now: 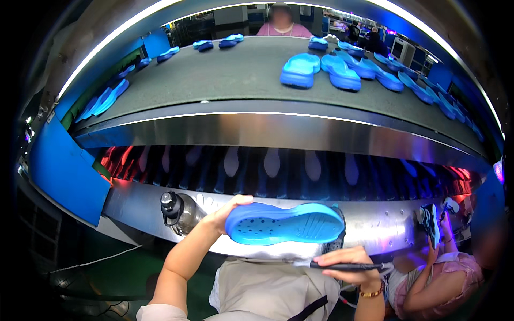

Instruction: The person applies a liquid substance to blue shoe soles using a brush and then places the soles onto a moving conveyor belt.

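My left hand (227,214) grips a bright blue shoe sole (286,224) by its left end, fingers behind and thumb along the upper edge. The sole lies lengthwise, its hollow inner face toward me, with small dark holes on the left half and slanted ridges on the right. Just below its right end, my right hand (360,277) is closed round a slim black-handled brush (345,266). Its pale tip points left, apart from the sole, and a thin clear tube runs from its back end. A dark perforated piece (334,244) shows partly behind the sole.
A steel bottle (184,211) with a black lid stands left on the metal ledge (375,227). Above runs a dark conveyor belt (214,75) carrying several blue soles (300,69). At right, a co-worker holds a dark shoe (430,222); another person sits across the belt.
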A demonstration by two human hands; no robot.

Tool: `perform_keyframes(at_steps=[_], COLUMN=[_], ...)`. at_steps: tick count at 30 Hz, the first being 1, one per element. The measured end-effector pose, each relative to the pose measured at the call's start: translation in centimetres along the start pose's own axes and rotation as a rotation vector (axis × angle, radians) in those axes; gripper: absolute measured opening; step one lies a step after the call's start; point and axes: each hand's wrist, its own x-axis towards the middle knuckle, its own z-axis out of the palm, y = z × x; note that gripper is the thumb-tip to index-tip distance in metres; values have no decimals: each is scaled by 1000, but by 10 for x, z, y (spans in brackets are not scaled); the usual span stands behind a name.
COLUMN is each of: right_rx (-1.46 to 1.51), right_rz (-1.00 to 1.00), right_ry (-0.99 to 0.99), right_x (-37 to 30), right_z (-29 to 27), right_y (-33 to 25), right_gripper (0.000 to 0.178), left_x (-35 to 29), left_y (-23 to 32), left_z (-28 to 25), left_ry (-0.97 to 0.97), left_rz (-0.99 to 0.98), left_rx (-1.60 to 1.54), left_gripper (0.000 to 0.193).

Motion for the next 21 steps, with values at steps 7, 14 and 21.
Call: perform_keyframes(at_steps=[7,14,21], right_rx=[324,309,-61], right_rz=[303,213,8], right_ry=[408,543,496], right_x=[12,16,43], right_z=[53,31,39], right_y=[26,21,24], right_gripper=[24,18,17], left_x=[56,71,65], left_y=[-65,-57,-64], left_z=[0,35,44], left_ry=[-215,-9,-12], left_rz=[224,184,349], left_rx=[-315,-386,-325], left_gripper=[90,92,90])
